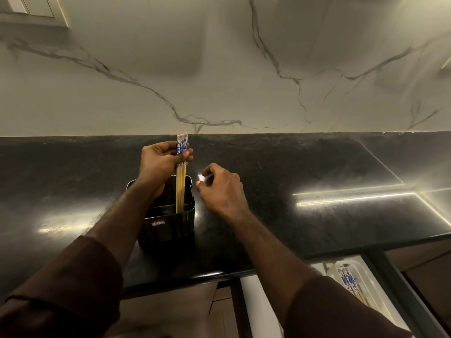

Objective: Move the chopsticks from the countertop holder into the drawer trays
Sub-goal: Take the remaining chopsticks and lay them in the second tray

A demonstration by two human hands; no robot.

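Note:
A black holder (168, 228) stands on the dark countertop (317, 167). My left hand (161, 159) is shut on a bunch of wooden chopsticks (181, 189) with blue-and-white tops; they stand upright with their lower ends still inside the holder. My right hand (220, 189) hovers just right of the holder with its fingers loosely curled and nothing in them. At the lower right an open drawer (380, 272) shows a clear tray (373, 289) with more blue-topped chopsticks (351, 284) lying in it.
A white marble backsplash (219, 69) rises behind the counter. The counter's front edge (195, 276) runs across below the holder, with wooden cabinet fronts (219, 311) underneath. Bright reflections lie on the counter at the right.

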